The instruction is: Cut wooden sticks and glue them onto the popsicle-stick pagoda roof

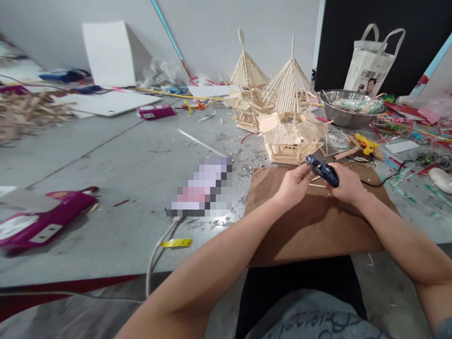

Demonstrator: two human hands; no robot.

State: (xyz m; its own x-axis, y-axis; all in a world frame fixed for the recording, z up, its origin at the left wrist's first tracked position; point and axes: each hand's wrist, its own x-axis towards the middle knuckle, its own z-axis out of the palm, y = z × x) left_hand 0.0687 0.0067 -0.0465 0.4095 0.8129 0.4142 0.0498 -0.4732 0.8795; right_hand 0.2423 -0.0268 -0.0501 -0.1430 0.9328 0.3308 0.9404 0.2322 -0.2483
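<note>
Both hands meet over a brown board (300, 226) at the table's front edge. My right hand (348, 182) is wrapped round a dark blue hand tool (326, 174); its exact kind is not clear. My left hand (294, 183) is closed in a pinch at the tool's far end, and what lies between its fingers is hidden. A few thin wooden sticks (318, 185) show beneath the tool. Just beyond the board stands a pavilion model (294, 136) made of pale sticks, with a pointed roof. A second stick pavilion (247, 75) stands behind it.
A phone (205, 183), blurred out, lies left of the board with a white cable. Purple packages (52, 219) lie at left. A yellow glue gun (367, 143), black cord and metal bowl (353, 115) are at right. Scraps and a tote bag (369, 70) stand behind.
</note>
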